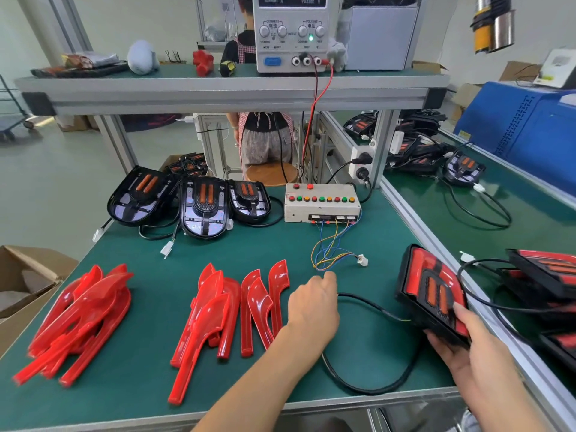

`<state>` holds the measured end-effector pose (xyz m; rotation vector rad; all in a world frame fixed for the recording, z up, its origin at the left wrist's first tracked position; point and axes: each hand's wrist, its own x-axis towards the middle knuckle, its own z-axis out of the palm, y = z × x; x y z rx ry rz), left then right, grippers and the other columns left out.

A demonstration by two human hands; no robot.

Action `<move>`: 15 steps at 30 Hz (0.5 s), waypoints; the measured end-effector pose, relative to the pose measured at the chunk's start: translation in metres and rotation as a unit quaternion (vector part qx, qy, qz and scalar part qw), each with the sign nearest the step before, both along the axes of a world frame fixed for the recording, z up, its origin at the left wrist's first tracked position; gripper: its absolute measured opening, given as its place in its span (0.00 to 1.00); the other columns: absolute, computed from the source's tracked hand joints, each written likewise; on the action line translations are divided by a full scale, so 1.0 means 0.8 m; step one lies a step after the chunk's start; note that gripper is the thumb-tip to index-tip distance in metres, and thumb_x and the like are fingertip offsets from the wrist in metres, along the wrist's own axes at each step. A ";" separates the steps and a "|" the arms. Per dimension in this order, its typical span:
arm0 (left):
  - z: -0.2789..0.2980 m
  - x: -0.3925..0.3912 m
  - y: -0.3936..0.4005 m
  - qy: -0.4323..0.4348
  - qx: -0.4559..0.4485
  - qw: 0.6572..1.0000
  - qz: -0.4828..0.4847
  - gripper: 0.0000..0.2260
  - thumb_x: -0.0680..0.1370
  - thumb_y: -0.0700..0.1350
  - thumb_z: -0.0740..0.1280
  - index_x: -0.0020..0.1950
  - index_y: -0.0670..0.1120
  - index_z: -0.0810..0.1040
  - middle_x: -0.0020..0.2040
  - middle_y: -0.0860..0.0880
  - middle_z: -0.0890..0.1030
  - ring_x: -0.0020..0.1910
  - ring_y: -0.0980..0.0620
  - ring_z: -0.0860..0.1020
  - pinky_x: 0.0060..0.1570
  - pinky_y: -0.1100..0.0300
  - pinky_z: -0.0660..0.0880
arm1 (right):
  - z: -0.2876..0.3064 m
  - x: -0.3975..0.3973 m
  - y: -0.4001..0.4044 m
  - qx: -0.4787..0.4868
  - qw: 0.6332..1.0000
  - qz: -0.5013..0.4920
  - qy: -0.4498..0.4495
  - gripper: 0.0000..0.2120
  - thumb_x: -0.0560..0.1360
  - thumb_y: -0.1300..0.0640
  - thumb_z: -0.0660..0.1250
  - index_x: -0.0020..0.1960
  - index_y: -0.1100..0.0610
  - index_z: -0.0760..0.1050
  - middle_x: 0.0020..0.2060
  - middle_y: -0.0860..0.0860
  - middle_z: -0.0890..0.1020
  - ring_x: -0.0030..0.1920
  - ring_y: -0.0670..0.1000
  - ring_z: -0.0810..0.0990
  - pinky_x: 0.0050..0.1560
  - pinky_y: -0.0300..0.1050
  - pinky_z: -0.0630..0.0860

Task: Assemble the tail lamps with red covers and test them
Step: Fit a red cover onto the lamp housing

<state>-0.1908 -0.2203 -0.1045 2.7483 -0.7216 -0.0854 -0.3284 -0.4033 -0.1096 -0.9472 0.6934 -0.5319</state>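
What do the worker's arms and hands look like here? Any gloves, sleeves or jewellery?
Both forearms are bare right to the bottom edge of the picture, so no sleeves show. The left hand and the right hand wear no gloves, and no rings, watch or wristbands show on them.

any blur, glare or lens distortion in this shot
Head view: wide-angle bending curves the shelf beam and the bench edge; the leftmost red covers smear slightly near the frame edge; soft glare shows on the uncovered lamps; lighting is even, with faint shadows; the power supply display is cropped and blurry.
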 end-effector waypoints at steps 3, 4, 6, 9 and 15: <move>0.001 -0.005 -0.001 0.001 0.003 1.000 -0.006 0.12 0.78 0.36 0.65 0.60 0.43 0.70 0.58 0.43 0.75 0.54 0.38 0.80 0.41 0.51 0.67 | 0.003 0.002 0.000 0.013 0.999 0.016 0.026 0.08 0.79 0.56 0.69 0.47 0.61 0.81 0.35 0.53 0.87 0.30 0.50 0.85 0.30 0.41 0.83; 0.003 -0.008 -0.002 -0.003 0.002 1.000 -0.010 0.12 0.77 0.36 0.65 0.60 0.44 0.70 0.58 0.43 0.75 0.54 0.39 0.79 0.42 0.51 0.67 | 0.005 0.003 -0.001 0.018 0.999 0.018 0.030 0.08 0.79 0.56 0.69 0.48 0.61 0.81 0.35 0.53 0.87 0.30 0.50 0.85 0.30 0.41 0.83; 0.006 -0.016 -0.004 -0.030 -0.035 0.999 -0.017 0.08 0.79 0.41 0.64 0.58 0.45 0.72 0.57 0.45 0.74 0.55 0.41 0.78 0.42 0.52 0.68 | 0.007 0.005 -0.003 0.030 0.999 0.020 0.032 0.07 0.79 0.55 0.69 0.48 0.59 0.81 0.35 0.53 0.87 0.32 0.52 0.85 0.30 0.41 0.83; 0.005 -0.039 -0.006 -0.071 -0.161 0.980 -0.089 0.09 0.81 0.51 0.63 0.54 0.46 0.76 0.53 0.47 0.76 0.52 0.44 0.77 0.43 0.52 0.70 | 0.010 0.006 -0.005 0.043 0.999 0.029 0.011 0.07 0.80 0.55 0.68 0.49 0.58 0.81 0.35 0.53 0.87 0.32 0.52 0.86 0.30 0.39 0.82; -0.004 -0.100 -0.037 -0.028 -0.080 0.968 -0.237 0.18 0.76 0.56 0.69 0.54 0.43 0.75 0.50 0.42 0.77 0.50 0.38 0.77 0.49 0.47 0.73 | 0.008 0.005 -0.005 0.086 0.994 0.052 -0.035 0.16 0.81 0.50 0.64 0.44 0.59 0.85 0.34 0.54 0.86 0.30 0.49 0.85 0.29 0.35 0.80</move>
